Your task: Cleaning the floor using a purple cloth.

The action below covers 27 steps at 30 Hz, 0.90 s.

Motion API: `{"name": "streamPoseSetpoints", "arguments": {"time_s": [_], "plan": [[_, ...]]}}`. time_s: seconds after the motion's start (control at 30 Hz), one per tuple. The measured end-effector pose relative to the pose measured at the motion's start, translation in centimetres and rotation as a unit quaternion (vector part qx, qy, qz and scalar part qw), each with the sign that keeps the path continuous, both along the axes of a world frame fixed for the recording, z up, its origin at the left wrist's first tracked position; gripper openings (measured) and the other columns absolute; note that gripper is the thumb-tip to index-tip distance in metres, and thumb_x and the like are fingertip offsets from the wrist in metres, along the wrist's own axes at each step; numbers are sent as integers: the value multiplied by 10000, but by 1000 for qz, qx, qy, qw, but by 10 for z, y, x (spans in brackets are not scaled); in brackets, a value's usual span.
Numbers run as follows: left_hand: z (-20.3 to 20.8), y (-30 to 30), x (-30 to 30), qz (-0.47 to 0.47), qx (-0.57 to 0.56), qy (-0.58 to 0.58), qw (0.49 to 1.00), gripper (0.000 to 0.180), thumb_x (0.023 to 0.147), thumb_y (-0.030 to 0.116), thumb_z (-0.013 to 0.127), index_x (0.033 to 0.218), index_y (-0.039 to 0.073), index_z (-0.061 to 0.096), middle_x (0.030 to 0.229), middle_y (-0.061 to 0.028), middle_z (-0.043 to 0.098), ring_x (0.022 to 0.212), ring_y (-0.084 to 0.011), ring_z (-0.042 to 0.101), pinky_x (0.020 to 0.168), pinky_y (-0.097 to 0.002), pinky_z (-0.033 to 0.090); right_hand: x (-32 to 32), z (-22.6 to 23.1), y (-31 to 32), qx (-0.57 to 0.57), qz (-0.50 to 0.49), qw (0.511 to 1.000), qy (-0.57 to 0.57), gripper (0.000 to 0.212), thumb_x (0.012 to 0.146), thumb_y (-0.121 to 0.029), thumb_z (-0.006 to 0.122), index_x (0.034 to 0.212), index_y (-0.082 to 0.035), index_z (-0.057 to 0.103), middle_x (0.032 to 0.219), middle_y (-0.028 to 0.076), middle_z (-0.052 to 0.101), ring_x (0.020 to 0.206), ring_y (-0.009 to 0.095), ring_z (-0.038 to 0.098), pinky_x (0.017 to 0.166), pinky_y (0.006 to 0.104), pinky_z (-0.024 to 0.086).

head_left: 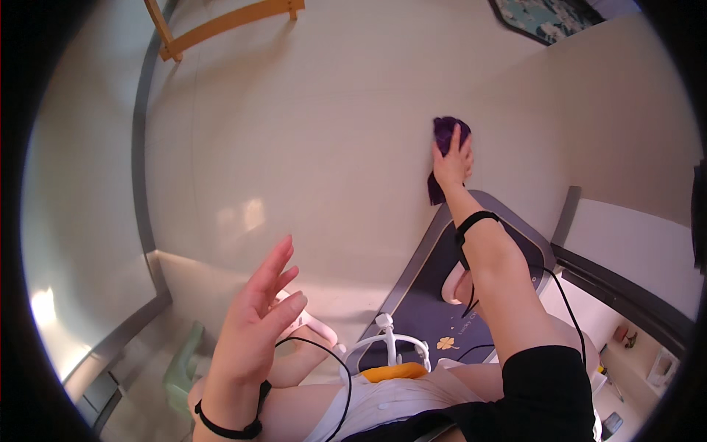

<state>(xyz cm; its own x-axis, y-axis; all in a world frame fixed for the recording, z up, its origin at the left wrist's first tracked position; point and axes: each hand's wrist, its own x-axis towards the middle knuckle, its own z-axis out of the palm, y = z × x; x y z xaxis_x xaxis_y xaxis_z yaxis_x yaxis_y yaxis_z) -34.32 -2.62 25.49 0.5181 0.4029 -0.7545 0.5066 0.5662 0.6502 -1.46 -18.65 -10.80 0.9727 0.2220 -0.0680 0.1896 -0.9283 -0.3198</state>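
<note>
A dark purple cloth [437, 190] lies crumpled on the pale tiled floor [331, 140]. My right hand [453, 158] is on top of it with the arm stretched forward, its fingers spread over the bunched fabric and holding it against the tiles. One end of the cloth trails back toward a dark grey mat. My left hand [258, 320] is raised at the lower left, with its fingers stretched out and nothing in it. Both wrists wear black bands.
The dark grey mat [412, 309] lies beneath my right arm, with one slippered foot on it. A white curved frame [392, 342] stands between my legs. Black cables cross near both arms. Wooden furniture legs [228, 26] stand far left; a green object [184, 365] stands near left.
</note>
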Motion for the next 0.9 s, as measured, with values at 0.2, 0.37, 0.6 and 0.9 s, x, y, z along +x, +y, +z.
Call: {"name": "streamPoseSetpoints", "arguments": {"time_s": [0.2,0.37,0.6,0.9], "plan": [[-5,11,7,34,-44,32,998,712,878,65,636,1528,64,344,1560,-143,345,1383,-291,389,1096,-389,396,-74,16,65,52,324,945,6,910,736,-92,715,1514,-378,340,1619,75,240,1375,373,322,1055,571,285],[1,13,14,45,-46,12,998,708,877,60,627,1526,55,345,1562,-141,344,1383,-290,389,1098,-388,395,-155,26,43,68,473,875,82,883,717,4,656,1470,-397,427,1607,32,281,1357,335,359,1025,545,325],[7,0,7,46,-34,20,998,720,865,71,637,1524,49,348,1556,-143,354,1377,-284,396,1096,-387,395,-278,30,-21,107,603,770,180,751,774,-102,667,1424,-419,467,1589,0,316,1345,330,382,1009,552,342],[-14,-24,-31,19,-17,42,999,737,847,97,628,1531,83,353,1556,-116,359,1361,-262,410,1106,-389,373,-211,38,-22,295,408,851,149,613,746,64,587,1270,-247,652,1384,113,552,1109,358,548,968,428,420]]}}
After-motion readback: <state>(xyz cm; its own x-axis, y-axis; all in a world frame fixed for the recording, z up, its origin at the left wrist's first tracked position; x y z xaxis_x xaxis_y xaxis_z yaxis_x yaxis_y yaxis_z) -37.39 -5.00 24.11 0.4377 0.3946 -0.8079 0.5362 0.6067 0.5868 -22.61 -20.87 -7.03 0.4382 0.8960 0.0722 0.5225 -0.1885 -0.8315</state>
